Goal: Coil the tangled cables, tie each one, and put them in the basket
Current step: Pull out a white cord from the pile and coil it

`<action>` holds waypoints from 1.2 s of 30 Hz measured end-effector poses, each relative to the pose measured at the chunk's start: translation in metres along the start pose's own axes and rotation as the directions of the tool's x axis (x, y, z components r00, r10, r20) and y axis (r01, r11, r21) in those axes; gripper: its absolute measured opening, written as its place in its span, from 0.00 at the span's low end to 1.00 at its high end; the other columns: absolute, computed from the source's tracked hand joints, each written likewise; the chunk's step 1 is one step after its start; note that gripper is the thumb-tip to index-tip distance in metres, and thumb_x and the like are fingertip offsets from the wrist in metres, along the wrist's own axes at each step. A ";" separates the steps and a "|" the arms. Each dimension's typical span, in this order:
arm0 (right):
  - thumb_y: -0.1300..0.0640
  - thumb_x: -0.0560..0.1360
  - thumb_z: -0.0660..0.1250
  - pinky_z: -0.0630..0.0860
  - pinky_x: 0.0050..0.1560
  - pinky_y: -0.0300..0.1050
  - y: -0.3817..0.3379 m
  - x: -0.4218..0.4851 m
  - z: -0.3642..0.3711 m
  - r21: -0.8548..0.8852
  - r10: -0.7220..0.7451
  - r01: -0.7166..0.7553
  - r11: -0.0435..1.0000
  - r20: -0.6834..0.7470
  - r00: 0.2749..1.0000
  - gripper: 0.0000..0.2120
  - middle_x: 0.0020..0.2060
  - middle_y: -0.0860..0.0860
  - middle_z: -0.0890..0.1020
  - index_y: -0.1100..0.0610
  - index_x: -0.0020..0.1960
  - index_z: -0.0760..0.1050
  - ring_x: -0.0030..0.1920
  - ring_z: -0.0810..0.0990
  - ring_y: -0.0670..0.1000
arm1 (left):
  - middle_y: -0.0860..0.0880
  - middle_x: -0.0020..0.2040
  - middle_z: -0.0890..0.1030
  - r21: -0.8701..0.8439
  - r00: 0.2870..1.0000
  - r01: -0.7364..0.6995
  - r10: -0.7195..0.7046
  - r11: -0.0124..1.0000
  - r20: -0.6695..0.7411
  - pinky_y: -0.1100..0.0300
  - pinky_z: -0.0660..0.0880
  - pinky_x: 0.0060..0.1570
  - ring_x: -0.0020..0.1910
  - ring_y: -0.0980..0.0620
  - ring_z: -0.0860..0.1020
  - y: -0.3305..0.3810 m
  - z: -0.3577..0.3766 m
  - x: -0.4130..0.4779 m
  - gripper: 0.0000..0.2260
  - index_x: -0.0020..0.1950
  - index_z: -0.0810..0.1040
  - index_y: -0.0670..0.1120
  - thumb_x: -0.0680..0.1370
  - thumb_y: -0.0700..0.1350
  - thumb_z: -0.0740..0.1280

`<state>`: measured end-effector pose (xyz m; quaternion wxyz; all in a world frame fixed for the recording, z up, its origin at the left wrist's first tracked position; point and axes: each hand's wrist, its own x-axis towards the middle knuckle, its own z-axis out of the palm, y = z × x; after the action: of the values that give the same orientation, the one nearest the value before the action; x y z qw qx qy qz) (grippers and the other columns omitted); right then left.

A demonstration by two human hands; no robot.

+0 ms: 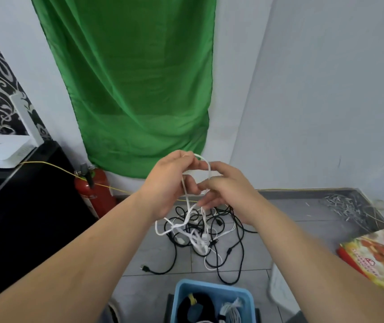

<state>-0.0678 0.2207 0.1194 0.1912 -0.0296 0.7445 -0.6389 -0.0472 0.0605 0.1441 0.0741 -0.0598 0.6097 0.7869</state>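
Note:
My left hand (170,183) and my right hand (226,190) are raised together above the floor, both pinching a flat white cable (206,167) that loops over my fingers. The cable's tail hangs down into a tangle of black and white cables (200,234) on the grey tiles. A light blue basket (181,290) stands at the bottom centre. Inside it lie a coiled black cable (198,304) and a coiled white cable (231,310).
A red fire extinguisher (95,192) stands left of the tangle, crossed by a thin yellow wire (53,165). Black furniture with a white box (0,148) fills the left. A colourful box (379,255) lies at right; a green curtain (137,78) hangs behind.

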 end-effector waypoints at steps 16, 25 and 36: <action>0.41 0.85 0.52 0.78 0.41 0.51 0.065 0.022 -0.044 -0.294 0.495 -0.540 0.788 -0.219 0.841 0.25 0.54 0.58 0.78 0.59 0.69 0.69 0.44 0.80 0.59 | 0.47 0.41 0.85 0.391 0.730 -0.299 0.472 0.871 -0.493 0.54 0.67 0.32 0.29 0.51 0.67 0.016 -0.032 0.006 0.11 0.47 0.77 0.49 0.85 0.51 0.60; 0.36 0.85 0.45 0.83 0.51 0.58 0.024 0.023 -0.029 -0.010 0.237 -0.252 0.968 -0.311 0.921 0.37 0.26 0.57 0.79 0.63 0.53 0.81 0.36 0.84 0.60 | 0.49 0.38 0.85 0.296 0.944 -0.102 0.186 0.950 -0.272 0.59 0.70 0.30 0.29 0.51 0.74 0.005 -0.027 0.007 0.09 0.50 0.78 0.47 0.85 0.47 0.61; 0.44 0.78 0.72 0.83 0.57 0.56 0.018 0.001 -0.009 -0.374 0.236 -0.198 0.906 0.057 0.970 0.20 0.55 0.56 0.86 0.57 0.62 0.80 0.56 0.85 0.53 | 0.42 0.41 0.86 0.040 0.969 0.021 -0.010 0.999 -0.247 0.51 0.83 0.41 0.33 0.48 0.82 0.003 -0.026 0.006 0.09 0.55 0.75 0.42 0.86 0.46 0.60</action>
<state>-0.0681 0.2326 0.1028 0.2896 -0.0137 0.8385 -0.4614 -0.0533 0.0350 0.1395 0.0051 -0.1604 0.6302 0.7597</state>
